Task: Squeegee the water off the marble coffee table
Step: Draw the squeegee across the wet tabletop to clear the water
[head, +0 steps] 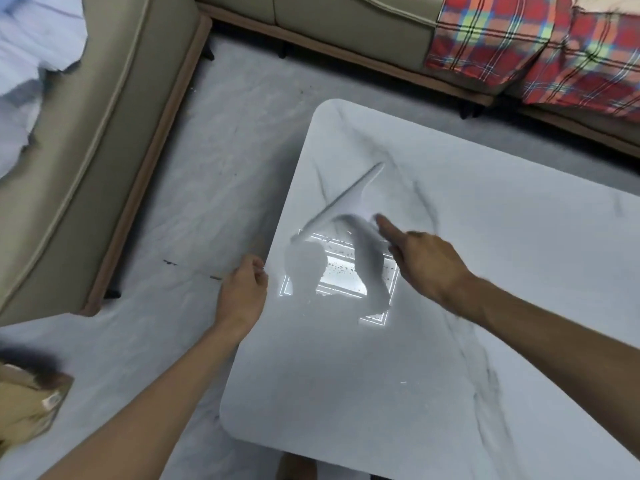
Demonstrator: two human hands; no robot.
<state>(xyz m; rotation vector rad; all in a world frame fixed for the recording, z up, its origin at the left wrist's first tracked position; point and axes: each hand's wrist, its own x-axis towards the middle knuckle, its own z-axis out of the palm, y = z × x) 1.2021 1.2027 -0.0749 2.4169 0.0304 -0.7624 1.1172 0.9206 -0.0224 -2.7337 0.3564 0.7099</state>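
Squeegee far-left on table. Right hand at handle, index out, grip too blurred to tell. Left hand loosely curled, empty, at left edge. Keep blade flat, pull droplets off edge.

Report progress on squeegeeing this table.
Done: nothing provable; blur hides any dried streaks. In hand: the right hand holds the squeegee near the far left corner of the coffee table. Left: droplets speckle the top nearer the person, so at least that patch remains.
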